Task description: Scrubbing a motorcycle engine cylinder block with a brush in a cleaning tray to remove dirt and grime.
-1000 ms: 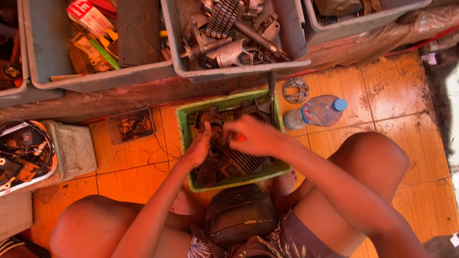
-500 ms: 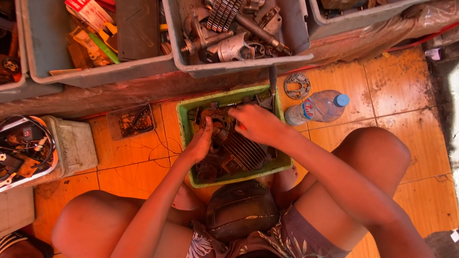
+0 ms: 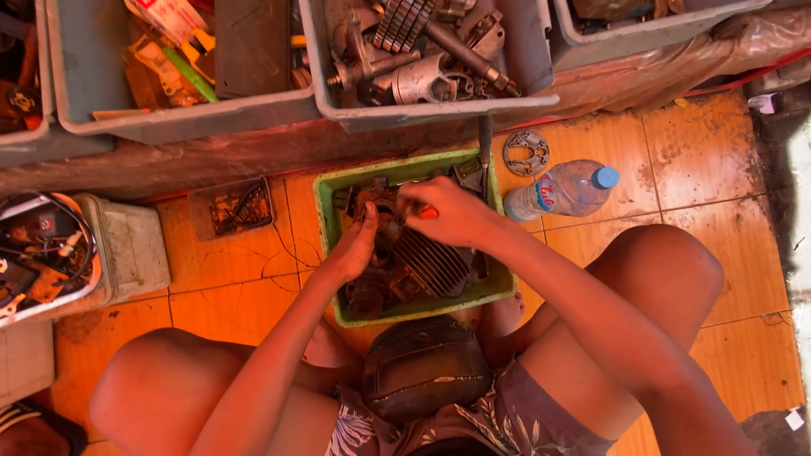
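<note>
- Head view: a green tray (image 3: 325,221) full of dark metal parts sits on the orange tiled floor (image 3: 676,160), between the person's knees.
- The left hand (image 3: 355,249) rests on the parts in the tray, its fingers bent around one.
- The right hand (image 3: 448,215) holds a small orange tool (image 3: 428,213), fingers closed on it, above a ribbed metal part (image 3: 431,262).
- A plastic bottle (image 3: 566,190) lies just beside the tray.

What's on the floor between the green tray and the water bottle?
In the head view, only bare orange floor tile separates the green tray from the plastic water bottle; the round metal plate lies just above that gap.
</note>
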